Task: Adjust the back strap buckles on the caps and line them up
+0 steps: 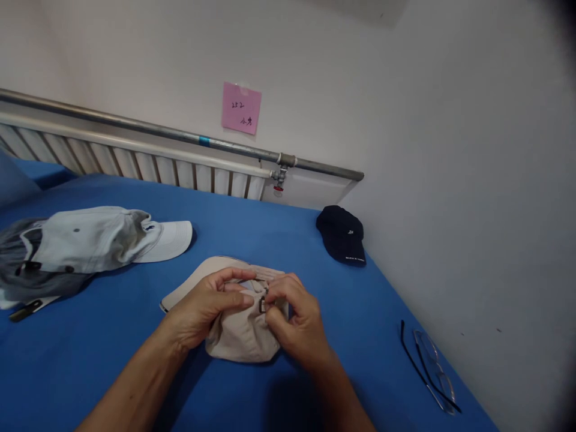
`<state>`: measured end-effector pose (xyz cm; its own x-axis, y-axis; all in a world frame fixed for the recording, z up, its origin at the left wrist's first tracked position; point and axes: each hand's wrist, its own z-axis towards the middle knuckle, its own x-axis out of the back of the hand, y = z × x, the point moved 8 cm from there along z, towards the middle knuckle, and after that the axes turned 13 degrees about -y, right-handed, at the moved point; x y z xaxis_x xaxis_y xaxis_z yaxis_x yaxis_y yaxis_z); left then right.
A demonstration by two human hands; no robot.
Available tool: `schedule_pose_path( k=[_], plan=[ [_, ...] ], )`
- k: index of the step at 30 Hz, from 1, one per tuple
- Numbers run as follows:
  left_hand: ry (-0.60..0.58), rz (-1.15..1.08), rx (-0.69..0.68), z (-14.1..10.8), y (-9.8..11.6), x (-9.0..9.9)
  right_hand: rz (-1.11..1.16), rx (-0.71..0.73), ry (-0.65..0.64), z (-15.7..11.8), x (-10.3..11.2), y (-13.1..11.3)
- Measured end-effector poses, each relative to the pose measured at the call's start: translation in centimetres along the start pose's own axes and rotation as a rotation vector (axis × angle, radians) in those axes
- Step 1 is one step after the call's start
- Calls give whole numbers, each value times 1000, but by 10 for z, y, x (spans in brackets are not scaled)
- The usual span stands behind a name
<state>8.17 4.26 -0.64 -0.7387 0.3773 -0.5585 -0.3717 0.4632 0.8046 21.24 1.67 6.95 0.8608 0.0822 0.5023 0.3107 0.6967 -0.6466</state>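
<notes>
A beige baseball cap (245, 336) rests on the blue surface in front of me, its brim pointing to the upper left. My left hand (211, 303) grips the cap's back opening, thumb outside and fingers along the strap side. With thumb and fingertips pinched, my right hand (297, 318) works at the small metal buckle (262, 304) of the back strap. The strap's end is mostly covered by the right fingers, so I cannot see how far it runs through the buckle.
Several pale and grey caps (94, 237) lie stacked at the left. A dark navy cap (342, 234) sits by the wall at the right, and eyeglasses (429, 366) lie near the right edge. Behind run a radiator (166, 169) and a metal pipe (148, 129); a pink note (241, 108) is on the wall.
</notes>
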Motion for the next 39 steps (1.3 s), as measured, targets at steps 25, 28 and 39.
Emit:
schedule_pose_path(
  k=[25,28,39],
  plan=[
    [46,97,-97,-1,8,2,-27,-55,-27,-6,-6,8],
    [48,76,-92,-2,10,3,38,-42,-63,-4,-5,9],
    [33,106,-92,-1,9,6,6,-101,-74,-5,-12,14]
  ],
)
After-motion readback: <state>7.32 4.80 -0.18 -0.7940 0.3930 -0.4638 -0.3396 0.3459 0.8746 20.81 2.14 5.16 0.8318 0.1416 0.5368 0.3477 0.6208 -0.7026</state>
